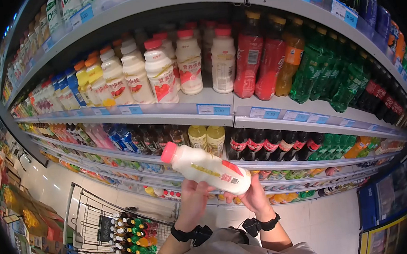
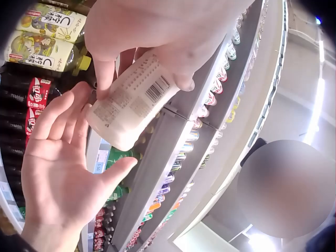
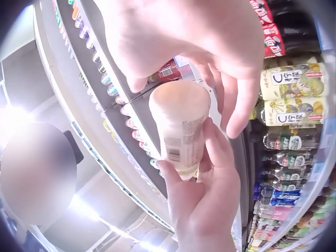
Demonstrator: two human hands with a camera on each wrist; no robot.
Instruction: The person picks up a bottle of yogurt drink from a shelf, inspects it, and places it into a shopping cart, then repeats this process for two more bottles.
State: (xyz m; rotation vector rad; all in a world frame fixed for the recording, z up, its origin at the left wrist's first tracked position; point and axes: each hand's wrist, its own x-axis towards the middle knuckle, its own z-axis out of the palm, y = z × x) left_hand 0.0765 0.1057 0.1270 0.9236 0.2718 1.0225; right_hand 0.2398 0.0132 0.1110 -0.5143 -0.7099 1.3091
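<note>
A white milk-drink bottle (image 1: pixel 206 170) with a pink cap lies tilted in front of the shelves, its cap to the upper left and its base to the lower right. My left hand (image 1: pixel 193 194) grips it round the body, thumb and fingers on opposite sides in the right wrist view. Printed text and a barcode show on the bottle (image 2: pixel 137 100) in the left wrist view. Close to its base is my right hand (image 1: pixel 254 197), with fingers extended and thumb spread apart from them. In the right wrist view the right hand (image 3: pixel 184 37) arches over the base.
Similar white bottles (image 1: pixel 190 66) stand on the shelf ahead, with red bottles (image 1: pixel 247 61) and green bottles (image 1: pixel 310 68) to their right. Cola bottles (image 1: pixel 257 144) fill part of the shelf below. A wire shopping cart (image 1: pixel 84 217) holding several bottles stands at the lower left.
</note>
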